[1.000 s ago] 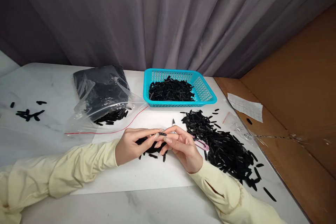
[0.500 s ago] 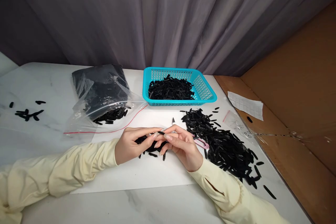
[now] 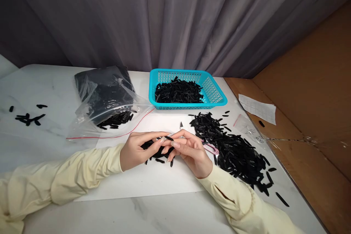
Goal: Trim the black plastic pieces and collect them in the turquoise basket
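Little had changed from half a second before: my left hand (image 3: pixel 137 150) still pinched a black strip (image 3: pixel 169 138) mid-worktop, my right hand (image 3: pixel 192 151) stayed clenched on pink-handled snips (image 3: pixel 210 148) beside the loose pile (image 3: pixel 233 150); only the view shifted slightly.

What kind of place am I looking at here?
Probably a small piecework bench for hand trimming: a loose pile of black parts on the white table, a turquoise basket of more, and pink-handled snips in the right hand.

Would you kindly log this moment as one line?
left hand: pinching black piece | right hand: holding pink snips | teal basket: holds pieces
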A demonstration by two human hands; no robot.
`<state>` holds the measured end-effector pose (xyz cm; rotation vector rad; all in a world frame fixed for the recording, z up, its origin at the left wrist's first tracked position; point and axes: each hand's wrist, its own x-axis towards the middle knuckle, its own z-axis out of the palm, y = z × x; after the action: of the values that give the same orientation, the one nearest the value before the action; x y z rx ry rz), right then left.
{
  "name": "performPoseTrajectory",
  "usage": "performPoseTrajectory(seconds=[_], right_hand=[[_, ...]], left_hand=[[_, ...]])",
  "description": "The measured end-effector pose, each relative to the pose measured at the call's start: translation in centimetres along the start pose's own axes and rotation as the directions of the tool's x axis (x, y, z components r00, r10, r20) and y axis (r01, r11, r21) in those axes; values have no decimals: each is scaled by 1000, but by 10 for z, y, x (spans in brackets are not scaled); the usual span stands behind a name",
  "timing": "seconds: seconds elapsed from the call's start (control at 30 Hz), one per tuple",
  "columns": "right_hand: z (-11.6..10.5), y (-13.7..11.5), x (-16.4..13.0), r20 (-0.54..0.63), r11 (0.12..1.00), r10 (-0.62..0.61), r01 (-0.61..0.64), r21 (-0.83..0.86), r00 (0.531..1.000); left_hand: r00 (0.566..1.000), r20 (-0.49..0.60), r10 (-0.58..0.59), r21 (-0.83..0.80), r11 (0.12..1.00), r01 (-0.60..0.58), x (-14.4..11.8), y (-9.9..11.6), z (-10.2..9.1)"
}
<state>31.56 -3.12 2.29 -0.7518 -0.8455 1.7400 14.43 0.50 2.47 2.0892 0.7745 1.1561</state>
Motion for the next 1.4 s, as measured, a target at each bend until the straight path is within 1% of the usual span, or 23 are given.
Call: performPoseTrajectory(seconds=[0.47, 0.77, 0.87, 0.93, 1.07, 1.17, 1.27, 1.4], right_hand=[[0, 1, 0, -13, 1000, 1, -2, -24, 1000], [1, 1, 0, -29, 998, -24, 22, -58, 999], [2, 3, -1, -40, 992, -66, 61, -111, 997], [3, 4, -3, -49, 978, -113, 102, -184, 992], [4, 9, -8, -68, 917, -200, 163, -363, 977], [4, 13, -11, -86, 878, -239, 178, -445, 967], [4, 15, -12, -104, 867, -253, 178, -465, 962], [5, 13, -10, -111, 888, -237, 169, -428, 965]], left_hand=[[998, 23, -59, 4, 998, 59, -1, 0, 0], [996, 37, -82, -16, 996, 83, -2, -1, 0], [997, 36, -75, -11, 997, 76, -1, 0, 0], [997, 39, -63, -2, 998, 63, 0, -1, 0], [997, 61, -40, 18, 999, 39, 0, -2, -2], [995, 82, -55, 15, 998, 54, -1, -2, -2], [995, 78, -67, 7, 998, 67, -2, -2, -2], [996, 61, -64, -6, 998, 64, -2, -3, -1]])
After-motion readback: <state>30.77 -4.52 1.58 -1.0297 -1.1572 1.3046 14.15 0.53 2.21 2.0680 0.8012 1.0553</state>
